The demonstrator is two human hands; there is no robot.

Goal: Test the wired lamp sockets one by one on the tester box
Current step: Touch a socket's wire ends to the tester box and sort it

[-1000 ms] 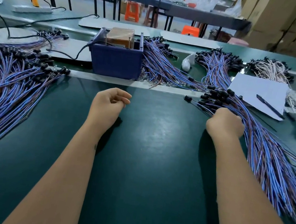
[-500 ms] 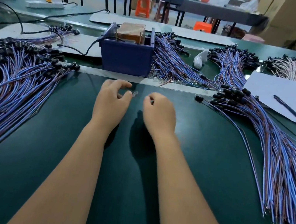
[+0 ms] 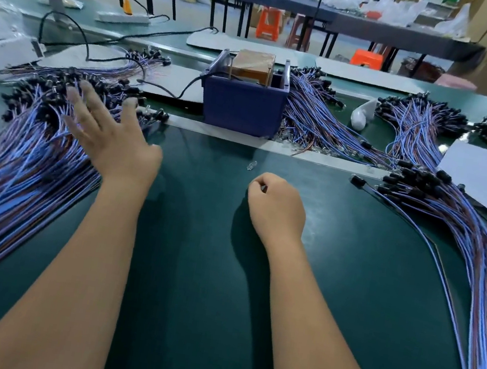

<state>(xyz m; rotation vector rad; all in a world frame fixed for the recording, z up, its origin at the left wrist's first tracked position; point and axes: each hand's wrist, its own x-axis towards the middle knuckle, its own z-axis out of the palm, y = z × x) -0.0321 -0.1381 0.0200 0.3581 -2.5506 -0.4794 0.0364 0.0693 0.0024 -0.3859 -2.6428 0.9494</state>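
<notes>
Left hand (image 3: pixel 109 134) has swung from the centre of the surface (image 3: pixel 196 272) out over the left socket pile (image 3: pixel 27 150), fingers (image 3: pixel 89 99) now spread; right hand (image 3: pixel 276 208) has drawn slightly back, curled.

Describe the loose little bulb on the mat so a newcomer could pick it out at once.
Start at the blue tester box in the middle of the green mat. Come towards the camera past the pale strip; the small clear bulb lies alone on bare mat, just beyond the right hand. Unlike the sockets around it, it carries no wires.

Bare mat (image 3: pixel 196 272) between wire piles (image 3: pixel 15 167)
</notes>
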